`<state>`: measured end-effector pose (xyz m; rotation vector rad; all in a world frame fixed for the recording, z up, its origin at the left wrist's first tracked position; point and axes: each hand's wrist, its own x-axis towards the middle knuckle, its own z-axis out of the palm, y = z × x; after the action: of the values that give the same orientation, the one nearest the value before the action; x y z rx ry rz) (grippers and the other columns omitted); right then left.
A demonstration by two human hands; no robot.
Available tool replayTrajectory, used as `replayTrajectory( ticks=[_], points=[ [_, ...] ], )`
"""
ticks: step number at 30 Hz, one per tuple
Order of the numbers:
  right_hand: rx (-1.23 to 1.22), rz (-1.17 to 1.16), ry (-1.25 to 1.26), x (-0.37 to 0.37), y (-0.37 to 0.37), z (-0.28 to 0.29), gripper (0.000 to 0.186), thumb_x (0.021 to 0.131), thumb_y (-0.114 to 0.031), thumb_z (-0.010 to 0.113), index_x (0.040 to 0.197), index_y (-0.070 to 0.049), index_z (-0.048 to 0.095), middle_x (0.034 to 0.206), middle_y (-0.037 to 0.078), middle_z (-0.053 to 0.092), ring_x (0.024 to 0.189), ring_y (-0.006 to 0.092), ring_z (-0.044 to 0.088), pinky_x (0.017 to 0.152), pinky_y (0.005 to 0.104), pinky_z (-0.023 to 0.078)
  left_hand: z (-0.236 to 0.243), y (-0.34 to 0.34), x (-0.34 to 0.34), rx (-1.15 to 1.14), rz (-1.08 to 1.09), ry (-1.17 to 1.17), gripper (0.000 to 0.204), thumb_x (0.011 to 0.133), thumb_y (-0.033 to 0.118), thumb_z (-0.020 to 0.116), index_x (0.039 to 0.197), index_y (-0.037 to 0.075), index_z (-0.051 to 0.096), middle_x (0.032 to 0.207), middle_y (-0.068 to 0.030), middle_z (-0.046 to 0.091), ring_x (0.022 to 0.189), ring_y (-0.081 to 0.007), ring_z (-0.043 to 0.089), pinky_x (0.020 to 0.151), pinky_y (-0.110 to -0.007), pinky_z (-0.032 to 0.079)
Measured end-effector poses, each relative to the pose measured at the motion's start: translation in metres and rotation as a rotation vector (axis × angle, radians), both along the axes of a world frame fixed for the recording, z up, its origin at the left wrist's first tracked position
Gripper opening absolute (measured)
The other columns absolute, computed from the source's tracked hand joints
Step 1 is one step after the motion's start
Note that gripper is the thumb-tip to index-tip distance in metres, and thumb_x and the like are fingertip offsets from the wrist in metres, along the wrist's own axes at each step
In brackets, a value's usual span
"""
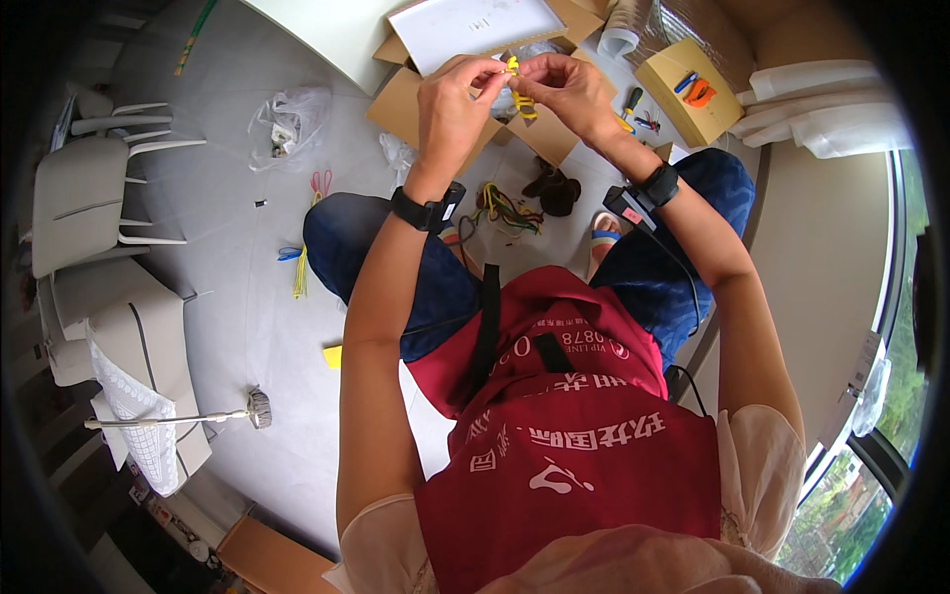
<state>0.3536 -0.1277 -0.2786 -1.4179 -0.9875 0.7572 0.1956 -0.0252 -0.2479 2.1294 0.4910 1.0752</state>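
Both hands are raised together over an open cardboard box, fingers pinched on a small yellow strip-like thing. Its upper end lies between the fingertips of my left hand and my right hand; the rest hangs below the right fingers. Its exact kind is too small to make out. Between my knees, a tangle of green, yellow and red wires lies on the floor beside a dark brown object.
A yellowish box with an orange tool stands at the far right, near a green-handled screwdriver. Left lie a clear plastic bag and a yellow-and-blue wire bundle. Grey chairs and a long-handled brush are farther left.
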Motion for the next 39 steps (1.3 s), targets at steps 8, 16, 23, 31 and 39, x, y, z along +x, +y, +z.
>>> replayTrajectory(
  ticks=[8,16,23,31,39],
  points=[
    [-0.02,-0.064,-0.114,-0.004,0.001,0.002,0.025,0.088,-0.02,0.08,0.099,0.0,0.071,0.085,0.003,0.071,0.077,0.0072,0.065,0.07,0.0228,0.054,-0.011,-0.004,0.007,-0.293,-0.007,-0.002,0.013,0.091,0.01,0.073,0.099,-0.001,0.073,0.087,-0.0041,0.073,0.074,-0.0084,0.065,0.068,-0.023,0.052],
    [0.075,-0.003,-0.061,-0.005,0.0,0.009,0.033,0.088,-0.016,0.079,0.114,0.0,0.067,0.087,0.003,0.072,0.078,0.0065,0.065,0.071,0.0224,0.054,-0.015,0.006,0.005,-0.537,-0.17,-0.062,0.017,0.096,0.014,0.069,0.106,0.0,0.07,0.092,0.0,0.069,0.082,-0.0054,0.061,0.075,-0.021,0.049],
    [0.058,0.093,0.121,0.0,0.002,0.007,0.029,0.092,-0.013,0.075,0.117,0.0,0.067,0.092,0.003,0.073,0.083,0.0081,0.067,0.077,0.0236,0.056,-0.009,0.015,0.001,-0.545,-0.305,-0.077,0.015,0.098,0.013,0.067,0.108,0.001,0.068,0.094,0.0024,0.067,0.084,-0.0041,0.058,0.078,-0.02,0.047],
    [0.071,0.163,0.204,0.003,-0.003,0.01,0.027,0.094,-0.012,0.072,0.117,0.001,0.067,0.098,0.005,0.073,0.086,0.0098,0.067,0.081,0.0246,0.056,-0.003,0.021,-0.001,-0.406,-0.348,-0.051,0.011,0.096,0.009,0.068,0.103,0.0,0.068,0.089,0.0028,0.065,0.079,-0.0045,0.056,0.072,-0.021,0.048],
    [0.079,0.095,0.149,0.0,-0.006,0.016,0.026,0.095,-0.012,0.071,0.117,0.002,0.067,0.098,0.004,0.073,0.085,0.0095,0.067,0.08,0.0242,0.056,0.009,-0.004,0.001,-0.176,-0.107,-0.04,0.013,0.091,0.006,0.074,0.098,-0.003,0.068,0.091,-0.0029,0.071,0.075,-0.0066,0.063,0.071,-0.022,0.052]
  ],
)
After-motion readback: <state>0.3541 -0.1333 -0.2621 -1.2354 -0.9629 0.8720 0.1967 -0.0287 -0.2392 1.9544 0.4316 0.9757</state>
